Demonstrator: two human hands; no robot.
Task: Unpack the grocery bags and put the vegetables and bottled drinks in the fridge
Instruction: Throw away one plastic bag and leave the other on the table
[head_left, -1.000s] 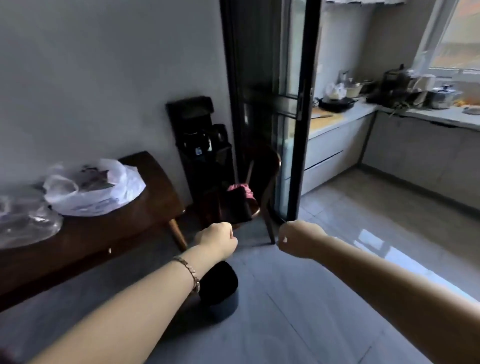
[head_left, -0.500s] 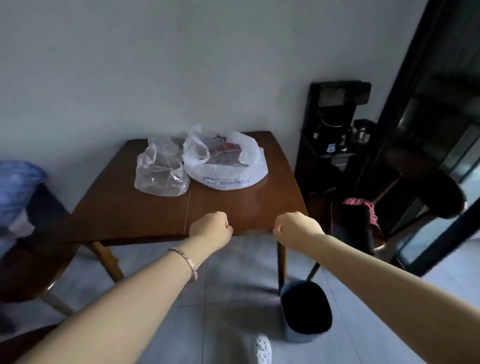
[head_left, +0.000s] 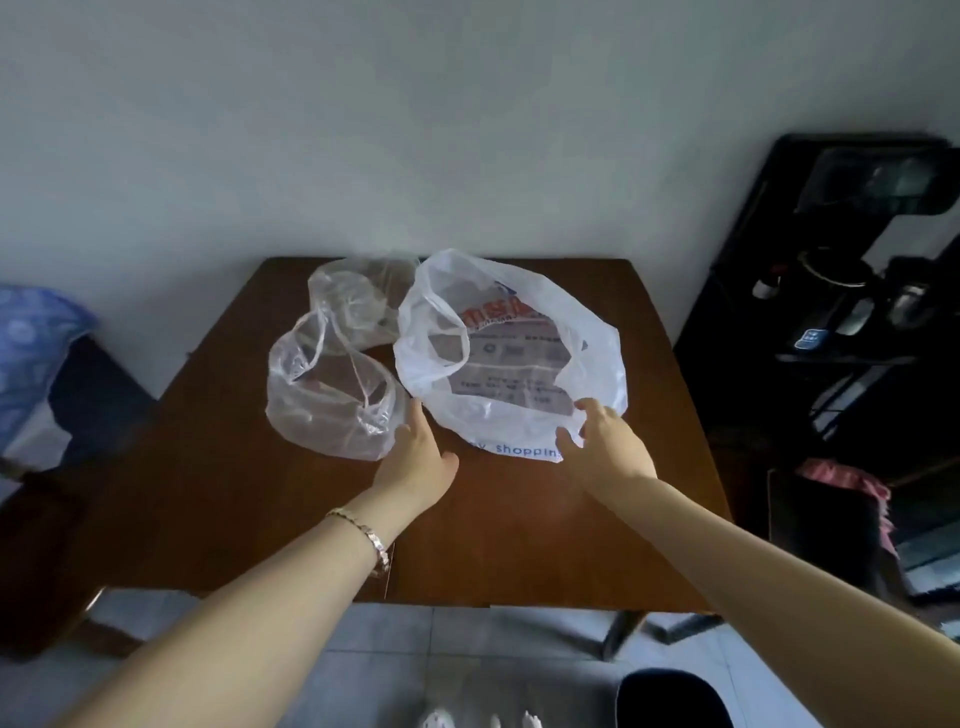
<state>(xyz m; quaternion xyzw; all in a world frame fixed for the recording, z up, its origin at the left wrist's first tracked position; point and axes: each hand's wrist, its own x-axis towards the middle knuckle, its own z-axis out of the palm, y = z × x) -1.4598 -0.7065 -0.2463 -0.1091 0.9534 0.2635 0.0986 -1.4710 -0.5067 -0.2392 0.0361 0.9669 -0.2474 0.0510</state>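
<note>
A white printed shopping bag (head_left: 514, 358) lies open and flat on the brown wooden table (head_left: 498, 530), against the wall. To its left lies a crumpled clear plastic bag (head_left: 332, 384); both look empty. My left hand (head_left: 418, 457) reaches to the white bag's near left edge with straight fingers, touching or almost touching it. My right hand (head_left: 602, 441) is at the bag's near right edge, fingers spread on the plastic. No vegetables, bottles or fridge are in view.
A black stand with a coffee machine (head_left: 852, 291) stands right of the table. A dark chair with a pink cloth (head_left: 841, 483) sits at the right. A chair with a blue cushion (head_left: 31, 338) is at the left. A dark bin (head_left: 675, 699) stands on the floor.
My view turned from the kitchen doorway to the table and moved closer. Both hands went from closed fists to opened fingers and reached forward to the white bag.
</note>
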